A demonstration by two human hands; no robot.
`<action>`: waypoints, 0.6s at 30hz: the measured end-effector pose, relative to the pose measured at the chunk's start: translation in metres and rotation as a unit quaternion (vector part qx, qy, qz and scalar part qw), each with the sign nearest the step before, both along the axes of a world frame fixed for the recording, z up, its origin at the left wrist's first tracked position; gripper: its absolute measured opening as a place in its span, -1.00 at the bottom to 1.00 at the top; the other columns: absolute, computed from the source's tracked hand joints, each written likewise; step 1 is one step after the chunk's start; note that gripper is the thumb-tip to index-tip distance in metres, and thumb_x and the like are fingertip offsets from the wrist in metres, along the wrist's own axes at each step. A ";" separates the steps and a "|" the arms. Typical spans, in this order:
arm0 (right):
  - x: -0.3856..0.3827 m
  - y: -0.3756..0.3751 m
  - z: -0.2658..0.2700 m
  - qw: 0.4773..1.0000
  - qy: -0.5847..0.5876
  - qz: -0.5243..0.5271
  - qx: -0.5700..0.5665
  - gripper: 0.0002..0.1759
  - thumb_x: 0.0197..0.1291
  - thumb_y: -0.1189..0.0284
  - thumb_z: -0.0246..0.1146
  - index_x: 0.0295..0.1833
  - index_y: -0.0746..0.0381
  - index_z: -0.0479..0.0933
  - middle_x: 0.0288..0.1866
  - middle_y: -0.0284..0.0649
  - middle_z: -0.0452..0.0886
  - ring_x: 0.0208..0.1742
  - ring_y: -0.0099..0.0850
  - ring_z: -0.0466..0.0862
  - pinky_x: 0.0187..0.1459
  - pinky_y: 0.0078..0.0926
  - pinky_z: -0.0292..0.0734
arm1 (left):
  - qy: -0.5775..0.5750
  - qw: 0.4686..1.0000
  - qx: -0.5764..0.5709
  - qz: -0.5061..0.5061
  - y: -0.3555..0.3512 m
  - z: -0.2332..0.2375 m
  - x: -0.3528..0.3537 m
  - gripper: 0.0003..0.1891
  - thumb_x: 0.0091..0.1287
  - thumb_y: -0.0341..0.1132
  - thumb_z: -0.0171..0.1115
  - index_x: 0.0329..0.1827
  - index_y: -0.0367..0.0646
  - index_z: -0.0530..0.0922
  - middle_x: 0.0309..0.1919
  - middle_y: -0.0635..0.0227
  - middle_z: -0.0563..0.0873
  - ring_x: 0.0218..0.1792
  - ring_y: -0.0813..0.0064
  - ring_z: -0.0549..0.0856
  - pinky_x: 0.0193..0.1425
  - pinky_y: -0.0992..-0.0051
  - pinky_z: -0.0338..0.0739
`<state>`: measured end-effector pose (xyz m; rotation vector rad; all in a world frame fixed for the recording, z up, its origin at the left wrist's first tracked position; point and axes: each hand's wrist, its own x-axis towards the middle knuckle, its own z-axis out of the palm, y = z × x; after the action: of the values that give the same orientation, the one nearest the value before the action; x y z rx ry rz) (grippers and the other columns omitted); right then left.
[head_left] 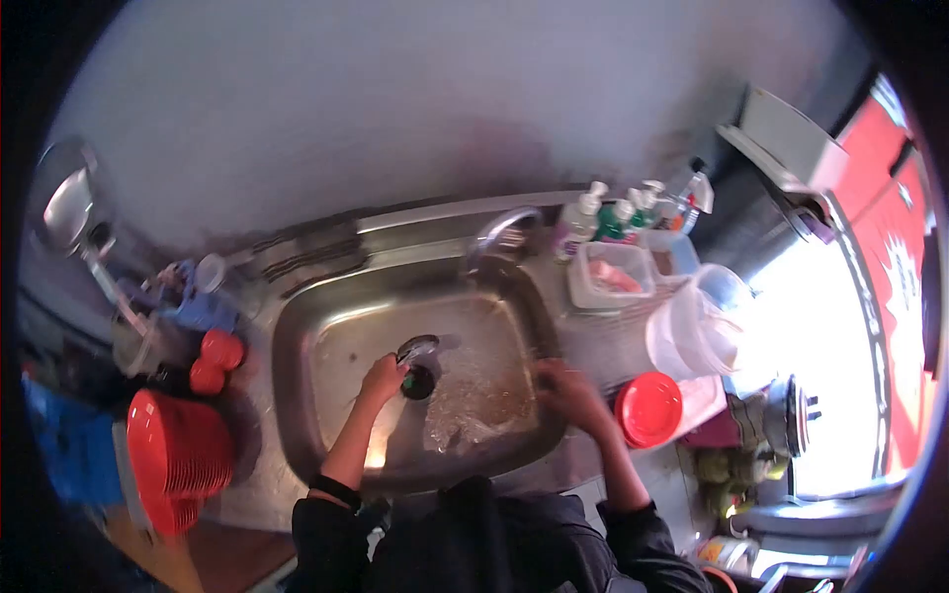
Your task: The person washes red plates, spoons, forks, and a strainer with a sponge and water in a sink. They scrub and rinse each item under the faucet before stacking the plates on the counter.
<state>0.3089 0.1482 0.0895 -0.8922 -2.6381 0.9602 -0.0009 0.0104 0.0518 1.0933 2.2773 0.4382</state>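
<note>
My left hand (384, 378) is over the sink basin, fingers closed on a small shiny piece with a dark rounded end (419, 346). Its exact kind is blurred. Just below it is the dark drain opening (418, 383), with a bit of green in it. Water (479, 410) ripples on the basin floor to the right. My right hand (568, 385) is at the right rim of the steel sink (297, 395), its fingers smeared by motion. Behind the basin, the curved faucet (504, 232) arches over the back edge.
Pump bottles (578, 222) and a plastic tub (608, 282) stand at the back right. A clear bucket (697, 326) and a red lid (649, 408) sit right of the sink. On the left are a red basket (178, 455), a blue caddy (203, 308) and a ladle (74, 212).
</note>
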 end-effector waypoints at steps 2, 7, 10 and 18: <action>0.028 -0.021 0.062 0.978 0.019 -0.190 0.079 -0.57 -0.16 0.43 0.16 -0.06 0.22 0.35 -0.04 -0.07 0.37 0.03 -0.17 0.33 0.05 -0.31 0.17 | 0.011 0.999 0.007 0.047 -0.041 -0.001 -0.014 -0.75 0.06 -0.24 0.04 -0.33 -0.27 0.39 -0.40 0.01 0.54 -0.31 0.07 0.53 -0.26 0.20 0.40; 0.149 0.002 0.007 0.878 -0.133 -0.388 0.248 -0.59 -0.05 0.31 0.09 -0.04 0.21 0.31 -0.09 -0.06 0.40 -0.01 -0.18 0.36 -0.01 -0.29 0.23 | 0.209 0.942 0.051 0.257 -0.127 0.031 -0.035 -0.74 0.04 -0.37 0.00 -0.22 -0.30 0.31 -0.37 -0.01 0.51 -0.31 0.05 0.52 -0.26 0.20 0.41; 0.148 -0.019 0.017 0.736 -0.299 -0.569 0.213 -0.44 -0.04 0.14 0.06 0.08 0.18 0.22 -0.06 0.02 0.37 0.04 -0.16 0.31 0.02 -0.28 0.20 | 0.267 0.902 0.083 0.329 -0.172 0.034 -0.046 -0.74 0.01 -0.47 -0.01 -0.21 -0.32 0.29 -0.29 0.00 0.46 -0.32 0.06 0.52 -0.29 0.24 0.42; 0.204 0.009 -0.055 0.842 -0.232 -0.473 0.117 -0.33 -0.10 0.12 0.12 -0.01 0.46 0.23 -0.10 0.18 0.36 -0.06 0.04 0.35 -0.02 -0.23 0.23 | 0.390 0.826 0.042 0.405 -0.237 -0.009 -0.078 -0.84 0.02 -0.53 -0.08 -0.31 -0.35 0.32 -0.28 0.04 0.42 -0.41 0.10 0.53 -0.32 0.26 0.43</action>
<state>0.5128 0.1569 0.0347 -2.2311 -2.0191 0.1601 -0.0786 -0.2264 0.0427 0.2435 3.4672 0.4527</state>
